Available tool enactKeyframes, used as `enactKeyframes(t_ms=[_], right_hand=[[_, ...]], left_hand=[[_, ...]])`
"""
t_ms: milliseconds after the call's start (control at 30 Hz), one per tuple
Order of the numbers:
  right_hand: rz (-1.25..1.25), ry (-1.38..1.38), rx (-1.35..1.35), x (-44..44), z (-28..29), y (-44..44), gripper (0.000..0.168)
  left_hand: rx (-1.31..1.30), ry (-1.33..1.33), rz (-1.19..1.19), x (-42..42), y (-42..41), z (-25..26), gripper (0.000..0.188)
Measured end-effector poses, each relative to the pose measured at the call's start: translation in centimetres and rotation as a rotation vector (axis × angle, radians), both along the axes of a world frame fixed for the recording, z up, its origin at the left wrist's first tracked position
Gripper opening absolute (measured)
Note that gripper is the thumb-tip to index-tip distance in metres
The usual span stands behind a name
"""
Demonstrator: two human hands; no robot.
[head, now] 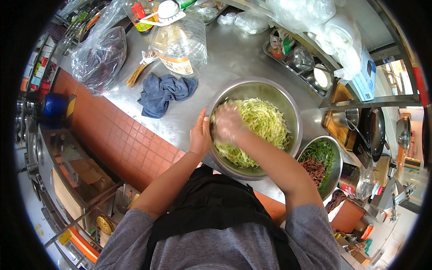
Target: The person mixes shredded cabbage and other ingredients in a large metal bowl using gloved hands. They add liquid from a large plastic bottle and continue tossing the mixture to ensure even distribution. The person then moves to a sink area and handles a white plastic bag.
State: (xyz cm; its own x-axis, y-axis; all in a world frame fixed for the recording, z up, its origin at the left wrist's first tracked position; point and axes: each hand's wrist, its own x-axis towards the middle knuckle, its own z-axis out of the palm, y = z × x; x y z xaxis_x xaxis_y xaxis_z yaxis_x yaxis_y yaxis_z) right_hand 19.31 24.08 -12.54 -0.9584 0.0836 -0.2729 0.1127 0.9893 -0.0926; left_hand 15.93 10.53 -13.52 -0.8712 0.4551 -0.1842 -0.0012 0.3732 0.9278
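Note:
A large stainless steel mixing bowl point(293, 111) stands on the worktop before me, holding finely shredded pale green cabbage point(266, 118). My left hand point(201, 133) grips the bowl's left rim, its thumb at the top edge and its fingers along the outer wall. Inside the bowl, my right hand point(231, 123) is down in the cabbage at the left side. Motion blurs it, and its fingertips are hidden; it seems to be in a thin clear glove. Close by at the right, a smaller metal bowl point(338, 162) holds chopped greens point(319, 152) and a reddish-brown chopped food point(314, 170).
A crumpled blue cloth point(165, 92) lies on the steel worktop point(229, 57), beside a large clear plastic jug point(179, 44) and a bundle of thin sticks point(136, 74). A filled plastic bag point(101, 57) sits farther left. A metal tray point(303, 77) with containers stands at the back right.

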Motion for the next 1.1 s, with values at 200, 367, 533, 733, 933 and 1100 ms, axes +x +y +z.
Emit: enactKeyframes(t_ms=[200,367,533,733,933,1100], right_hand=[[0.267,-0.183,-0.123,8.6,2.0,0.9,0.044],[0.080,-0.191,-0.153,13.3,5.5,3.8,0.079],[-0.002,-0.258,-0.016,10.1,1.3,3.3,0.078],[-0.298,0.214,-0.316,7.4,-5.8,4.4,0.041],[-0.366,0.057,-0.305,11.6,3.2,3.1,0.068],[-0.381,-0.030,-0.099,14.6,5.2,2.5,0.089]], left_hand=[[0.060,0.129,0.018,0.5,-0.4,-1.3,0.042],[-0.078,0.083,0.030,4.1,-2.9,-0.5,0.048],[-0.038,-0.051,-0.082,6.7,-5.4,-0.8,0.059],[-0.135,-0.341,-0.221,2.8,-7.2,-0.5,0.044],[-0.625,0.854,-0.058,-12.8,-6.8,-1.6,0.046],[-0.899,0.658,-0.086,-14.8,-6.2,-2.9,0.056]])
